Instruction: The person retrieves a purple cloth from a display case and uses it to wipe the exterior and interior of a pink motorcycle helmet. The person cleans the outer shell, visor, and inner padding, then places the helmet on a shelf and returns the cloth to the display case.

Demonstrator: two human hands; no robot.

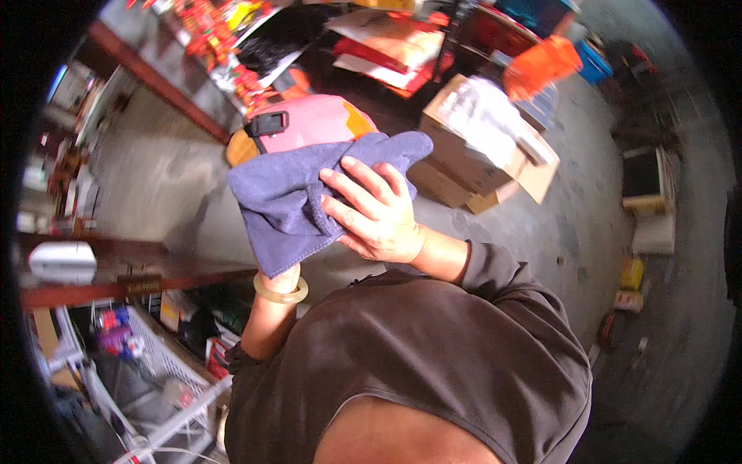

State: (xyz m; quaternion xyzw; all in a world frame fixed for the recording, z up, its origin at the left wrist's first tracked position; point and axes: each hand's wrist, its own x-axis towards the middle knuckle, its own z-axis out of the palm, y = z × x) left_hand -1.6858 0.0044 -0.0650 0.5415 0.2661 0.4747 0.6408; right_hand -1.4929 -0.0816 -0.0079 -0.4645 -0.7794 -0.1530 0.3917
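A purple-blue cloth [290,168] with a stitched edge is bunched and folded in front of my chest. My right hand [377,214] lies over its right part, fingers spread across the folds and gripping the fabric. My left hand [283,279] goes under the near corner of the cloth, which hides its fingers. A pale bangle [281,297] circles the left wrist. Just beyond the cloth is a pink object [316,119] with a black buckle-like fitting [269,124] and an orange patch [357,120]. The cloth covers its near side.
An open cardboard box [458,145] holding white plastic wrap [481,119] stands ahead to the right, with an orange bag [542,65] behind it. Red packets [211,43] are piled at upper left. A white rack [162,414] with goods stands lower left on the concrete floor [579,232].
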